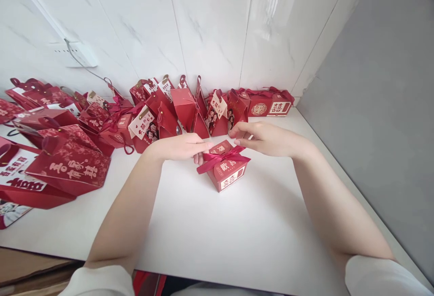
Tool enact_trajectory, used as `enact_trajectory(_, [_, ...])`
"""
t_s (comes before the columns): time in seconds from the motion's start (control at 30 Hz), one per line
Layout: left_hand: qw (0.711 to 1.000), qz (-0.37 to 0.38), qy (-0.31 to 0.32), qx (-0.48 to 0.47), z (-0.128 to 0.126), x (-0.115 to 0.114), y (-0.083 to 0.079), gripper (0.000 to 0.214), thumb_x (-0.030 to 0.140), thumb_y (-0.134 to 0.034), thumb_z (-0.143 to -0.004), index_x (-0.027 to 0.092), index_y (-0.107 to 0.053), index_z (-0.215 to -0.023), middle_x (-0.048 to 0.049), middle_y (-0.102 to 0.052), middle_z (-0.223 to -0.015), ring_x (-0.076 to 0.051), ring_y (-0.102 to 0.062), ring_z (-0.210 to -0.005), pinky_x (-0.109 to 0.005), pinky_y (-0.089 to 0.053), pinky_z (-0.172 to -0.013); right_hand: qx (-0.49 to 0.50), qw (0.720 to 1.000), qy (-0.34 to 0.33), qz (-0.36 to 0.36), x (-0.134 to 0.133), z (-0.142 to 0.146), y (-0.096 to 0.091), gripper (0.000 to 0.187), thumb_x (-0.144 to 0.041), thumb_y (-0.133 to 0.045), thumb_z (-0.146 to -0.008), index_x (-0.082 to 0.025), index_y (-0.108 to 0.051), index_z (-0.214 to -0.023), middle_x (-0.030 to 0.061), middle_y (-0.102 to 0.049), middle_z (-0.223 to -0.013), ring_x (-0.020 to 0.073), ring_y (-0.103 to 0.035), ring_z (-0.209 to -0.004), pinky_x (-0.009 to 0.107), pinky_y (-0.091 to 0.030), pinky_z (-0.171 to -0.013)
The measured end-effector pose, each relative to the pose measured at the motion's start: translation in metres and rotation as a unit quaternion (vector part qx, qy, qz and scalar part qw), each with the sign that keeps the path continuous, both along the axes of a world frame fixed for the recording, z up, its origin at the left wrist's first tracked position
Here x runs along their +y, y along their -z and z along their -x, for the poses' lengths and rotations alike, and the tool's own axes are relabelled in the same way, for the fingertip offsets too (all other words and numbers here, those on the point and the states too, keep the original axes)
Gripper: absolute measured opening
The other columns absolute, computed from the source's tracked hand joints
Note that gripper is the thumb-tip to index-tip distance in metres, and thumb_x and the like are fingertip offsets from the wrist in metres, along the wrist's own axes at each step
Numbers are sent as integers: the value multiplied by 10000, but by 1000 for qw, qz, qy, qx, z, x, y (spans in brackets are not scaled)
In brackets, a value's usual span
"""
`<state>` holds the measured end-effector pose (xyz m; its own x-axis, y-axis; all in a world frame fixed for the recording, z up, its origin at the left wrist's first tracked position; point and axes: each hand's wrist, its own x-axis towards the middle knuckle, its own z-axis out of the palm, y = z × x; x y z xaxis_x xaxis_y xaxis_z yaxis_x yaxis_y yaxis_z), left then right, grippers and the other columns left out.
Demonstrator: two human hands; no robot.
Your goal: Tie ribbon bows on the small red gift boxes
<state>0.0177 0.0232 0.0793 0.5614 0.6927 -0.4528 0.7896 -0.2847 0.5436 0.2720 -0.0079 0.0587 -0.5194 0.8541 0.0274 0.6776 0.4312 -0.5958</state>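
A small red gift box (pixel 228 179) with gold and white characters stands on the white table, tied with a dark red ribbon bow (pixel 226 156). My left hand (pixel 186 146) is at its left back corner, thumb over the top edge and fingers bent down along the side, pinching the box there; part of the fingers is hidden. Just above the box's right back side hovers my right hand (pixel 262 138). Its fingers are loosely curved and apart from the thumb, with nothing visible between them, close to the bow's right end.
Several red gift boxes and bags (pixel 183 106) line the wall side of the table (pixel 233 237). Larger red bags (pixel 73 162) crowd the left. A long red box (pixel 269 102) stands at the back right. A grey panel (pixel 379 83) bounds the right; a cable (pixel 83 65) hangs from a wall socket.
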Motion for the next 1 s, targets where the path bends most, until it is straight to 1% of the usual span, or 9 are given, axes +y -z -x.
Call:
enact_trajectory(0.1, [1000,0,20,-10,-1,5,5,526,610,-434,-860,169,-661,-682,-53,-682,-772,-190,-610,-756,-281,-422,-731,-16,989,16,-145,-9,11,-1,154,-268,-485,-921,-210,-612,-983,68,-613,-966,179,-567,-806,282,-399,-661])
enact_trajectory(0.2, [999,0,48,-23,-2,8,8,441,527,-458,-866,170,-633,-676,-42,-666,-741,-181,-605,-726,-286,-426,-711,-45,977,-71,-194,-18,27,0,124,-188,-515,-896,-203,-624,-953,58,-583,-952,157,-547,-756,265,-373,-614])
enact_trajectory(0.3, [997,8,69,-33,-1,10,9,341,420,-469,-862,177,-610,-668,-20,-644,-714,-166,-597,-717,-277,-431,-707,-79,975,-123,-168,-21,41,7,128,-139,-510,-878,-202,-606,-934,33,-567,-901,132,-511,-677,251,-329,-550])
enact_trajectory(0.47, [997,5,66,-27,0,9,8,307,358,-460,-856,176,-619,-666,-23,-653,-741,-162,-596,-720,-274,-421,-677,-37,985,-83,-144,-11,43,16,137,-135,-442,-910,-185,-555,-850,33,-573,-883,129,-531,-688,249,-362,-577])
enact_trajectory(0.6, [997,2,78,-12,0,8,9,324,425,-486,-858,186,-692,-787,-34,-687,-817,-174,-625,-776,-267,-429,-682,33,997,-51,-42,-2,34,15,86,-165,-446,-913,-199,-525,-921,14,-636,-798,149,-595,-682,262,-432,-592])
enact_trajectory(0.7, [996,-3,85,1,-1,8,11,391,540,-534,-824,188,-705,-826,-37,-693,-823,-171,-623,-766,-253,-422,-647,87,995,-38,44,1,30,16,133,-177,-417,-931,-220,-504,-1022,24,-690,-857,169,-670,-746,281,-507,-636])
enact_trajectory(0.8, [997,-11,79,3,-2,8,14,437,585,-543,-805,179,-704,-804,-35,-671,-766,-153,-589,-695,-248,-397,-594,128,987,-36,89,1,29,18,152,-205,-386,-960,-240,-477,-1076,36,-709,-920,178,-705,-792,306,-558,-686])
enact_trajectory(0.9, [997,-20,80,0,-4,8,16,393,540,-562,-799,173,-701,-787,-23,-645,-719,-128,-525,-618,-247,-353,-544,149,983,-31,102,-2,29,15,171,-248,-366,-983,-257,-445,-1135,45,-706,-946,182,-712,-770,325,-582,-688])
enact_trajectory(1.0, [996,-17,90,-4,-4,9,16,343,498,-569,-801,178,-687,-766,-14,-656,-733,-124,-522,-620,-244,-337,-538,153,987,-33,40,-6,27,10,156,-290,-386,-984,-256,-459,-1117,47,-687,-969,196,-701,-798,353,-583,-716])
